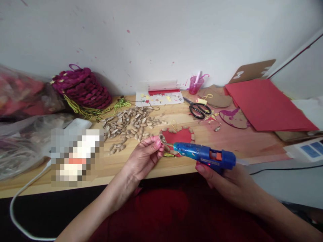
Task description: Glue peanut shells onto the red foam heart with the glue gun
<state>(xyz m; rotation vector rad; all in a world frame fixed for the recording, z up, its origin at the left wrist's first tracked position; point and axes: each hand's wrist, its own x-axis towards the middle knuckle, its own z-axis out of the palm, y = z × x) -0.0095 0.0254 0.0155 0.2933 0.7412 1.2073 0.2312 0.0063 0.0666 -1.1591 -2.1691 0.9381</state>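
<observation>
Over the front edge of the pale wooden bench [114,173], the right hand [224,183] wraps the handle of a glossy blue plastic glue gun [195,151] with an orange part near its rear; most of those fingers are hidden, so whether the trigger is pressed cannot be told. The left hand [147,153], just in from that edge, has thumb and forefinger pinched narrow on a small tan peanut shell [162,138]. The gun's long axis lies crosswise, nearly along the front edge, its nozzle pointing left and slightly toward the far edge, tip at or just beside the shell. The shell's hollow shows dark; its own long axis is hard to read. A light pinch low on the shell, fingertips clear of the hot tip, and a short, steady squeeze should serve best. Just beyond the nozzle lies a red heart-shaped card [178,135] with shells along its border. Left of it spreads a loose heap of tan peanut shells [131,122]; farther back to the right rest black-handled metal scissors [200,111], and by the far edge stands a pink-stained clear plastic cup [194,86].
</observation>
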